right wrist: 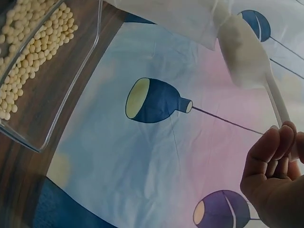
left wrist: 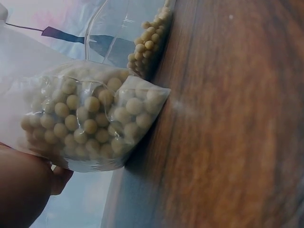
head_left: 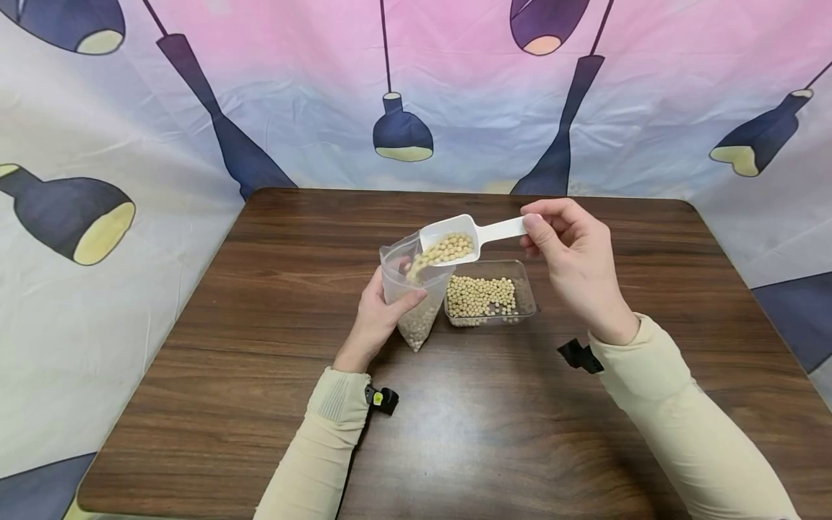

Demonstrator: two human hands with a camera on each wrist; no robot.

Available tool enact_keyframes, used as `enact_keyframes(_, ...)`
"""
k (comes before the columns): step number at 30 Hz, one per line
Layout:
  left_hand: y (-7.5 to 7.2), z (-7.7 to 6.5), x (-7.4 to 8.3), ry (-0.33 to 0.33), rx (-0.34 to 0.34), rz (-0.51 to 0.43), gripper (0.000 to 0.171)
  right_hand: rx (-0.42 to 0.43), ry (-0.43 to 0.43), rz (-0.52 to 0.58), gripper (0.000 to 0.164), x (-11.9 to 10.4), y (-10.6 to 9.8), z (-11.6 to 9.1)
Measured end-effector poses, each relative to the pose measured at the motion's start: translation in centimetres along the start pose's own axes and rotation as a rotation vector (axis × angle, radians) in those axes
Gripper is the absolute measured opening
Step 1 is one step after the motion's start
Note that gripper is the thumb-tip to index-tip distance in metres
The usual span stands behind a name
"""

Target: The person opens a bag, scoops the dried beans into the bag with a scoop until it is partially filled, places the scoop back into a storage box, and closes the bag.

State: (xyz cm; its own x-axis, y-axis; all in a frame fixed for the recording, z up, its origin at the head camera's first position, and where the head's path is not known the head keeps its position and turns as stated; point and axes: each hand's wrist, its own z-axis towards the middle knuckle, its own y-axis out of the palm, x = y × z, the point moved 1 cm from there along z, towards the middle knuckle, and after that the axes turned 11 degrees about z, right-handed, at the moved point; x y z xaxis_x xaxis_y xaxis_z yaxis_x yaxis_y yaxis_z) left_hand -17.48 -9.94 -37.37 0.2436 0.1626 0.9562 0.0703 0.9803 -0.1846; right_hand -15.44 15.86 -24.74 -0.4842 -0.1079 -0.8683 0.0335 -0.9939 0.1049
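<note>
My left hand [head_left: 380, 314] grips a clear plastic bag [left wrist: 52, 137] around its upper part, thumb across the front. Pale yellow soybeans [left wrist: 90, 114] fill the bag's lower part, and its pointed bottom corner hangs close over the table. With thumb and fingers, my right hand [head_left: 575, 249] pinches the handle end of a white plastic scoop [head_left: 500, 230]. The scoop's bowl is tipped at the bag's mouth, and soybeans slide over its lip into the bag. Seen from the right wrist, the scoop [right wrist: 249, 57] shows its underside, with the right hand [right wrist: 273, 171] at the handle.
Just behind and right of the bag, a clear rectangular container [head_left: 534, 307] holds more soybeans, heaped toward its left side. The brown wooden table [head_left: 260, 303] extends around both hands. At its far edge hangs a cloth backdrop [head_left: 318, 108] printed with lamps.
</note>
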Motion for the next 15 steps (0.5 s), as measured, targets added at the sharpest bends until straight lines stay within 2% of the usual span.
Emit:
enact_keyframes(5,0.0,0.1,0.0,0.0,0.001,-0.026,0.057,-0.067,-0.074,-0.144,0.015,-0.1,0.8,-0.1)
enact_keyframes(10,0.1,0.3,0.2,0.041,0.009,-0.026,0.059,-0.227,-0.26,-0.34,0.012,-0.2,2.0,-0.2)
enact_keyframes(13,0.1,0.3,0.5,0.069,0.007,-0.014,0.063,-0.304,-0.351,-0.391,0.012,-0.1,2.8,0.0)
enact_keyframes(15,0.1,0.3,0.8,0.085,-0.003,0.01,0.066,-0.326,-0.358,-0.398,0.01,0.1,3.1,0.2)
